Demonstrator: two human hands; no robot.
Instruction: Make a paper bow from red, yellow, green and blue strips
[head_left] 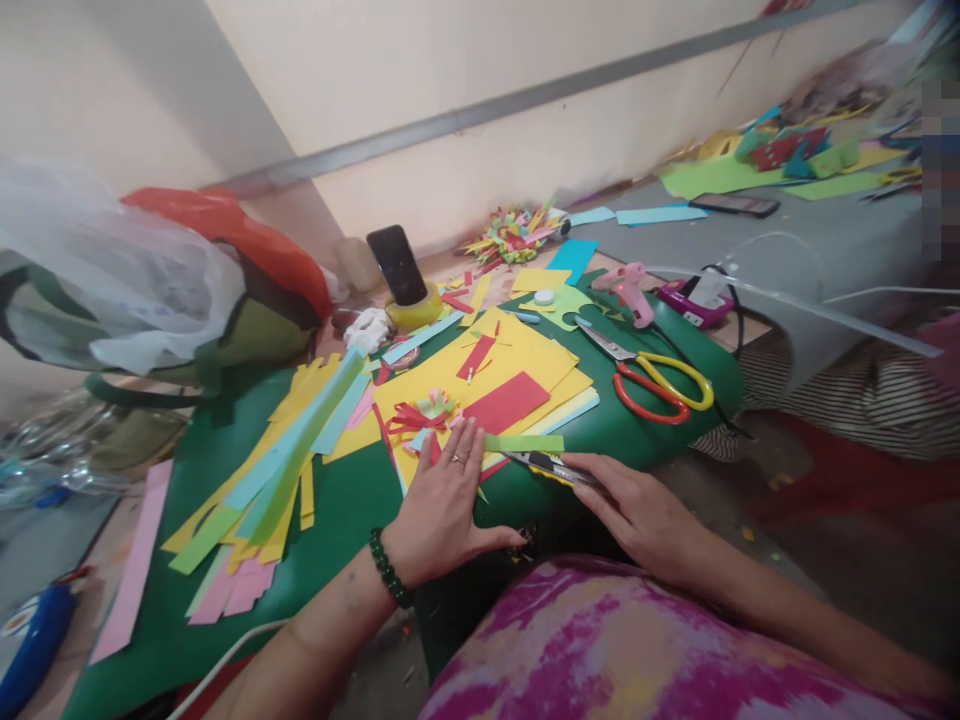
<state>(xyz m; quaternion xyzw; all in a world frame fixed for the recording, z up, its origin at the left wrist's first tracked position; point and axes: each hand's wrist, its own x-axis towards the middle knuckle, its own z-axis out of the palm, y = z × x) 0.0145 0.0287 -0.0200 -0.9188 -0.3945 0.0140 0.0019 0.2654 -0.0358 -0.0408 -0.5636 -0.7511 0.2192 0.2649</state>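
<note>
My left hand point(442, 500) lies flat with fingers spread on the yellow paper point(517, 355) at the near edge of the green mat point(352, 500), pressing it down beside a light green paper strip point(523, 443). A ring and a dark bead bracelet are on that hand and wrist. My right hand point(637, 510) is closed on a yellow utility knife point(551, 468), whose blade tip lies against the green strip's near edge. A red paper rectangle point(506, 402) and a small curled paper flower point(424, 412) sit just beyond my left fingers.
Orange-and-yellow scissors point(656, 380), a pink glue gun point(626, 290) and a phone propped on a tape roll point(397, 265) lie further back. A pile of cut paper strips point(277, 470) covers the mat's left. Plastic bags point(112, 270) stand at the left; paper scraps litter the grey surface point(787, 160) at the far right.
</note>
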